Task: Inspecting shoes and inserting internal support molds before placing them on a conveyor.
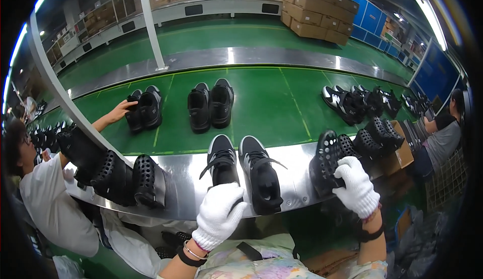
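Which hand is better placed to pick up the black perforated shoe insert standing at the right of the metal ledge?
Right. The right hand already grips the black perforated insert; the left hand rests on the left shoe's heel.

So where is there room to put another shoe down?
The green belt is bare between the middle pair and the heap of shoes on the right. The metal ledge is crowded: two shoes under the left hand, perforated forms at the right hand.
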Motion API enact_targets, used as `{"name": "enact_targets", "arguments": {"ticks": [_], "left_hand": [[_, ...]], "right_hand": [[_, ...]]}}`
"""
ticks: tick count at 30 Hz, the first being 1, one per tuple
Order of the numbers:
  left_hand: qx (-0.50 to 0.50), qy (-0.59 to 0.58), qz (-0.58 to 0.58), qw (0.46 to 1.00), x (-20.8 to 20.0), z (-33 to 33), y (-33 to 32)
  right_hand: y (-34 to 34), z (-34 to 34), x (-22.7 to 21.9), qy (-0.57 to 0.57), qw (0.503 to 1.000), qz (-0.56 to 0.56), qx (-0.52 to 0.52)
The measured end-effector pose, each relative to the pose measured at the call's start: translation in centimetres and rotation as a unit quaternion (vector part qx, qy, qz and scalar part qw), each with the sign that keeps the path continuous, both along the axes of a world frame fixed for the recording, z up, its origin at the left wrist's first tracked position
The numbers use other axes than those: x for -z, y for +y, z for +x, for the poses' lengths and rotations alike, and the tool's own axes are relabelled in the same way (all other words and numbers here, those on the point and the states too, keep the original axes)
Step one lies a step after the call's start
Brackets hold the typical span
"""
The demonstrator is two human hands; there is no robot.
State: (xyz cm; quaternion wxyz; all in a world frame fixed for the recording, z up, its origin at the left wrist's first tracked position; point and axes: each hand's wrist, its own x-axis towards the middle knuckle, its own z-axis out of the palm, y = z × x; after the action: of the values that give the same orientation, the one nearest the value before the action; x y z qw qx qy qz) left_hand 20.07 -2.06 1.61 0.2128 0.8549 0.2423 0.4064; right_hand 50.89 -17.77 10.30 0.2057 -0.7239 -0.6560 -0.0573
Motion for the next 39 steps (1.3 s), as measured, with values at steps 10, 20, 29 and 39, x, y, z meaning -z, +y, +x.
{"name": "enact_targets", "arguments": {"ticks": [10, 20, 29, 39], "left_hand": [[0.223, -0.390, -0.635, 0.628, -2.4, -1.7, -0.7], [0.097, -0.337, -0.522, 0.777, -2.0, 3.2, -4.2], [-0.082, 0.271, 0.007, 0.959, 1.7, 10.6, 0.6], [-0.089, 0.242, -0.038, 0.966, -0.7, 8.6, 4.5]], "right_hand": [[5.6, -13.9, 0.5, 0.302, 0.889, 0.014, -0.343], [3.2, -15.4, 5.2, 0.516, 0.846, 0.130, -0.045], [-1.1, -8.1, 4.9, 0.458, 0.874, 0.109, 0.121], [0.2, -6.8, 2.4, 0.407, 0.911, -0.061, 0.024]]}}
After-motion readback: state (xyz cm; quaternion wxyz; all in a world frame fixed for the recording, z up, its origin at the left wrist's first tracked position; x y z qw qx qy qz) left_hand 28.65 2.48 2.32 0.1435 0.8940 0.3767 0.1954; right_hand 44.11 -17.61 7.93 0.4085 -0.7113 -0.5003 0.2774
